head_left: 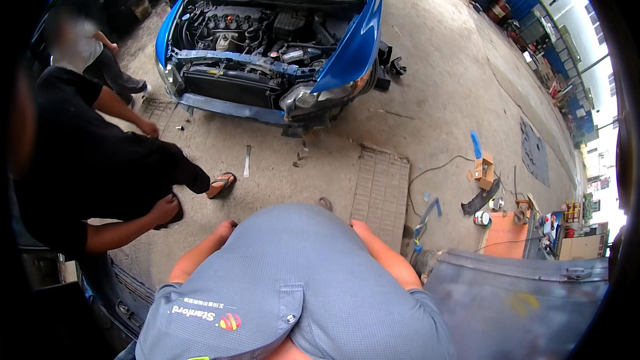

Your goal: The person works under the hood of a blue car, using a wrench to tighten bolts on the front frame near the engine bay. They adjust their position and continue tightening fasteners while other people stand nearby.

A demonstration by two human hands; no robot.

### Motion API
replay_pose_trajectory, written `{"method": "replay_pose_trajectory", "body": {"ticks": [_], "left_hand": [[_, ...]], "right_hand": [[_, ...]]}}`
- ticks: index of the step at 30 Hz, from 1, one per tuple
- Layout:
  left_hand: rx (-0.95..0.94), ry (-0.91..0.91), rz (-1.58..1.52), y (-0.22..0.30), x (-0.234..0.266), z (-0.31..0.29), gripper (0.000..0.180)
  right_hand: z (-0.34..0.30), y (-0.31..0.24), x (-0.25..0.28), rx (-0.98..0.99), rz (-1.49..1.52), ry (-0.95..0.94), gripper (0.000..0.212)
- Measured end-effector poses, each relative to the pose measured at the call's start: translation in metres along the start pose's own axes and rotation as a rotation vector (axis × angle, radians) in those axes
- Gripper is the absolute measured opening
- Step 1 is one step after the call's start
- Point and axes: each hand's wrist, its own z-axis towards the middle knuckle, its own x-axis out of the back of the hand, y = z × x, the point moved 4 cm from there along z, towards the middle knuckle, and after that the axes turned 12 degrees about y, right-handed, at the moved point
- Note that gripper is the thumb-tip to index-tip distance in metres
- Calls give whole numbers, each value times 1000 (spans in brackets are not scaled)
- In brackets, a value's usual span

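My left hand [227, 227] hangs low beside my grey shirt [287, 260], mostly hidden behind it; its fingers do not show clearly. On the other side of the shirt, only a bit of my right hand [359, 226] shows, and its fingers are hidden. Neither hand visibly touches anything other than possibly my clothes. In front of me stands a blue car [347, 60] with its hood raised and front bumper off. Its engine [230, 30], radiator [230, 87] and headlight [303, 99] are exposed.
At the left stands a person in black [87, 160]; another person [107, 60] is behind. A grate [380, 183] lies in the floor. At the right are a cardboard box [485, 170], cables, cans and an orange board [507, 233]. A dark car panel [507, 307] is close on my right.
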Motion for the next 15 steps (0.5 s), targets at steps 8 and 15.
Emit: {"method": "replay_pose_trajectory", "body": {"ticks": [8,15], "left_hand": [[-18,49,204,50,27,-56,35],[22,23,204,-90,1,5,36]], "right_hand": [[-10,24,-5,-42,-16,-2,50],[4,-16,5,12,25,-37,49]]}}
